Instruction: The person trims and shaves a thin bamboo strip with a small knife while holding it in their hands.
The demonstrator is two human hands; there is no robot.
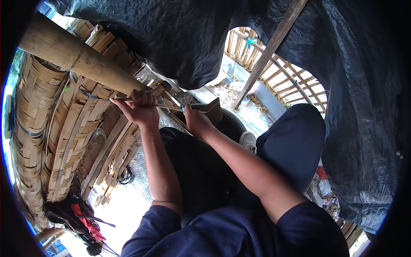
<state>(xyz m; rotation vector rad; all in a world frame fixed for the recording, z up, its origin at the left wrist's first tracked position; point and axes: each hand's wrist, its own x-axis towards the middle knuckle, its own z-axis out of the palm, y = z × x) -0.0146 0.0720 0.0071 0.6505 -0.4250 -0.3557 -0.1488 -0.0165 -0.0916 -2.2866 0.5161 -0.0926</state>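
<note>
My left hand is closed around a thin bamboo strip, with one end sticking out past the fingertips. The strip's other end reaches my right hand, which is closed on a slim piece with a blue band beside the thumb. A pale narrow length slants up and left from that band. Whether it is a blade or another strip, I cannot tell. Just beyond my right hand, a flat brownish piece rests over a dark round tub, partly hidden by my arm and legs.
A thick bamboo pole slants in from the upper left, above rolled woven bamboo panels. Black plastic sheeting hangs at the right and top. A wooden post leans by a bamboo lattice. Dark bags lie lower left.
</note>
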